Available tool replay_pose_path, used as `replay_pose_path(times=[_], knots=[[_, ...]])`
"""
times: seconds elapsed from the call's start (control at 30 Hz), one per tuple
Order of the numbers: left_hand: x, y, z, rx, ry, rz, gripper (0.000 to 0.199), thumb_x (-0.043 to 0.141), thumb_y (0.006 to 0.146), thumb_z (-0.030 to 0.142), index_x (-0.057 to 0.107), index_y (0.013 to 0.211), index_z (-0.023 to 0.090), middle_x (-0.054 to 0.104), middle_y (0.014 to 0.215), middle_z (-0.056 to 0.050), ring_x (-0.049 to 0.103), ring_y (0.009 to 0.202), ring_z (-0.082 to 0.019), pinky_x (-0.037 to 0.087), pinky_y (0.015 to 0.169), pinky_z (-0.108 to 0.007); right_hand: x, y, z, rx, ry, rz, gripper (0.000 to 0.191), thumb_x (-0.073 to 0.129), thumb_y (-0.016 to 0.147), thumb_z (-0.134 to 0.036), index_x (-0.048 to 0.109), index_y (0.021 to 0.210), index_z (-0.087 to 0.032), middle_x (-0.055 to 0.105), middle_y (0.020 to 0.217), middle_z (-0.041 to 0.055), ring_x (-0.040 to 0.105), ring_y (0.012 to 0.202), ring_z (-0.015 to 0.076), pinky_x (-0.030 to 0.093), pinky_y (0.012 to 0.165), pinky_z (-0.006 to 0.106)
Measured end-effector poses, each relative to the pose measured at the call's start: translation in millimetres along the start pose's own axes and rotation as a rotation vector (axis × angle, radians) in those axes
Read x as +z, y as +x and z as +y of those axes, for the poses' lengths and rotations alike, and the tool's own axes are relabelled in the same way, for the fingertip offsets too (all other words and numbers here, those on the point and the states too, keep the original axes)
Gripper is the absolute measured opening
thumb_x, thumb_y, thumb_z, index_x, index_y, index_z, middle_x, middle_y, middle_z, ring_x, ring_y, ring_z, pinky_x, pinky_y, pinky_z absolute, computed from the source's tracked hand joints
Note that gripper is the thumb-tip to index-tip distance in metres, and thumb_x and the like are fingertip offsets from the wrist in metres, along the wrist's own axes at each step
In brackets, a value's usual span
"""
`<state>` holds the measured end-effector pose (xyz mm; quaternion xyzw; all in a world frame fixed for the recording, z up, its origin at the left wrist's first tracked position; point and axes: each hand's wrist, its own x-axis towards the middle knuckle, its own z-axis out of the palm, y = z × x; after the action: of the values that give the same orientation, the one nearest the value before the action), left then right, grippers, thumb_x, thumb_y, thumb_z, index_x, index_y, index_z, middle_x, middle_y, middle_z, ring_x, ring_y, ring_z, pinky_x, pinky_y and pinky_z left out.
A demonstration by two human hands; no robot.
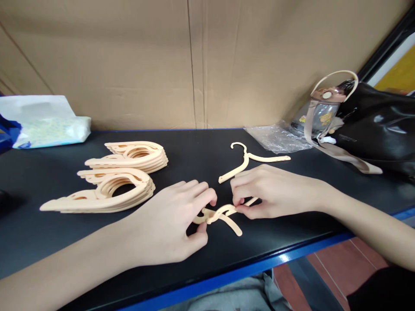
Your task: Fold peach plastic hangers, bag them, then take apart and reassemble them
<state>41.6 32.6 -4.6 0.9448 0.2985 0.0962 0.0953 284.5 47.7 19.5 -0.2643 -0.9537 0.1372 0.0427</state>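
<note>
Low over the black tabletop, a cream plastic folding hanger [231, 223] lies between my two hands. My left hand [171, 222] grips its left end with curled fingers and thumb, which partly hide that end. On the other side, my right hand [272, 190] pinches the hanger between thumb and fingertips and covers part of one arm. Just beyond my right hand lies another folding hanger [246, 160] with its hook and both arms spread. Left of my left hand rest two stacks of folded hangers, a nearer stack [136, 196] and a farther stack [152, 160].
A pack of tissues or wipes [52, 129] lies at the back left. Crumpled clear plastic [275, 136], a water bottle [319, 112] with a strap and a black bag [376, 129] occupy the back right. Cardboard [145, 65] stands behind the table, which has a blue front edge [259, 268].
</note>
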Motion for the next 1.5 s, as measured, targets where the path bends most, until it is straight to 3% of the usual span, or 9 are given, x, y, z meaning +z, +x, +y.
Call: replay_pose_path(times=[0.2, 0.33, 0.63, 0.77, 0.97, 1.13, 1.27, 1.37, 1.5], knots=[[0.6, 0.7, 0.4, 0.002, -0.018, 0.032, 0.005, 0.055, 0.085, 0.022, 0.055, 0.089, 0.02, 0.056, 0.082, 0.001, 0.05, 0.074, -0.019, 0.034, 0.067, -0.033, 6.2, 4.5, 4.9, 0.001, 0.067, 0.07, 0.009, 0.061, 0.083, -0.01, 0.063, 0.077, -0.015, 0.058, 0.073, -0.0036, 0.052, 0.065, 0.0086, 0.037, 0.061, 0.023], [-1.3, 1.4, -0.1, -0.049, -0.067, 0.077, 0.021, 0.044, 0.098, 0.032, 0.056, 0.085, 0.02, 0.056, 0.078, 0.001, 0.05, 0.072, -0.018, 0.035, 0.067, -0.032, 5.3, 6.1, 7.8, 0.022, 0.252, 0.048, 0.008, 0.058, 0.087, -0.011, 0.061, 0.082, -0.015, 0.057, 0.075, -0.0035, 0.053, 0.067, 0.0075, 0.04, 0.062, 0.021], [-7.7, 9.4, 0.0, -0.468, -0.688, 0.257, 0.031, 0.056, 0.092, 0.046, 0.06, 0.076, 0.02, 0.059, 0.067, 0.005, 0.052, 0.062, -0.011, 0.038, 0.055, -0.022, 12.8, 9.3, 8.5, 0.081, 0.588, -0.004, 0.017, 0.064, 0.091, -0.028, 0.068, 0.084, -0.013, 0.06, 0.069, -0.0037, 0.053, 0.06, 0.0058, 0.04, 0.056, 0.018], [-5.1, 13.0, 1.0, -0.474, -0.89, 0.283, 0.029, 0.063, 0.087, 0.041, 0.058, 0.071, 0.018, 0.055, 0.065, 0.006, 0.047, 0.057, -0.008, 0.039, 0.053, -0.019, 18.4, 11.6, 6.8, 0.07, 0.675, -0.036, 0.021, 0.063, 0.092, -0.029, 0.067, 0.079, -0.013, 0.058, 0.061, -0.0042, 0.052, 0.056, 0.0057, 0.038, 0.052, 0.017], [4.6, 15.2, 7.3, -0.358, -1.052, 0.149, 0.021, 0.062, 0.089, 0.04, 0.057, 0.085, 0.02, 0.062, 0.083, 0.002, 0.062, 0.08, -0.016, 0.048, 0.069, -0.025, 23.3, 12.5, -4.6, 0.027, 0.787, -0.027, 0.023, 0.058, 0.096, -0.028, 0.064, 0.08, -0.013, 0.063, 0.061, -0.002, 0.059, 0.057, 0.008, 0.044, 0.058, 0.019], [-1.2, 13.7, 6.0, -0.411, -0.911, 0.223, 0.026, 0.055, 0.091, 0.041, 0.053, 0.076, 0.02, 0.054, 0.074, 0.003, 0.051, 0.071, -0.013, 0.041, 0.062, -0.022, 17.4, 11.1, 0.8, -0.036, 0.481, 0.118, 0.03, 0.044, 0.1, -0.021, 0.062, 0.078, -0.014, 0.061, 0.064, -0.001, 0.056, 0.06, 0.0079, 0.039, 0.06, 0.02], [-3.2, 8.9, 4.6, -0.512, -0.72, 0.296, 0.028, 0.048, 0.091, 0.04, 0.046, 0.07, 0.021, 0.042, 0.067, 0.004, 0.042, 0.063, -0.013, 0.035, 0.053, -0.022, 12.0, 9.9, 16.5, 0.007, 0.253, 0.209, 0.031, 0.037, 0.096, -0.022, 0.046, 0.066, -0.018, 0.046, 0.059, -0.0042, 0.041, 0.052, 0.0078, 0.031, 0.055, 0.022], [-1.6, 6.3, 5.3, -0.489, -0.584, 0.229, 0.036, 0.041, 0.095, 0.047, 0.04, 0.069, 0.022, 0.037, 0.063, 0.005, 0.038, 0.057, -0.012, 0.031, 0.048, -0.022, 10.2, 9.4, 26.3, 0.056, 0.14, 0.23, 0.029, 0.038, 0.092, -0.022, 0.041, 0.063, -0.02, 0.039, 0.055, -0.0054, 0.035, 0.049, 0.0084, 0.027, 0.054, 0.024], [1.8, 4.9, 5.0, -0.412, -0.292, 0.076, 0.05, 0.046, 0.09, 0.061, 0.035, 0.061, 0.022, 0.033, 0.05, 0.007, 0.03, 0.045, -0.011, 0.021, 0.042, -0.024, 8.9, 8.8, 33.7, 0.074, -0.042, 0.311, 0.02, 0.041, 0.088, -0.014, 0.057, 0.077, -0.018, 0.06, 0.071, -0.0003, 0.051, 0.062, 0.0124, 0.035, 0.064, 0.026]])
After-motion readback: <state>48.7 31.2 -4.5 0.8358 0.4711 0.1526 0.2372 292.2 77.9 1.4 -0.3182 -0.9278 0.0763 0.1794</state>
